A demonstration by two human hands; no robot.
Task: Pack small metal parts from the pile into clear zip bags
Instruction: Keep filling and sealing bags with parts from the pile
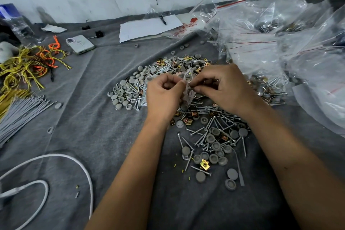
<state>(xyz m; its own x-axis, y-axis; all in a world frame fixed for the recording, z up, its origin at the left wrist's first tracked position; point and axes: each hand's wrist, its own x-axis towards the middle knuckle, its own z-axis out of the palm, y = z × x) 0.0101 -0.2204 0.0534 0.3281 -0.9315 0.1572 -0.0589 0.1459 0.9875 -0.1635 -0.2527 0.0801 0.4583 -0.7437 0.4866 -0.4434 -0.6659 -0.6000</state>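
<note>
Both hands [188, 89] pinching bag [188, 91] above pile [205, 132]

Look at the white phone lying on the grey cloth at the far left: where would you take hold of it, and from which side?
Grip the white phone across its two long edges, coming from above. It lies flat on the grey cloth, so no finger gets underneath; the slim straight sides, clear of the orange cords beside it, are probably the only faces open to a pinch.
</note>
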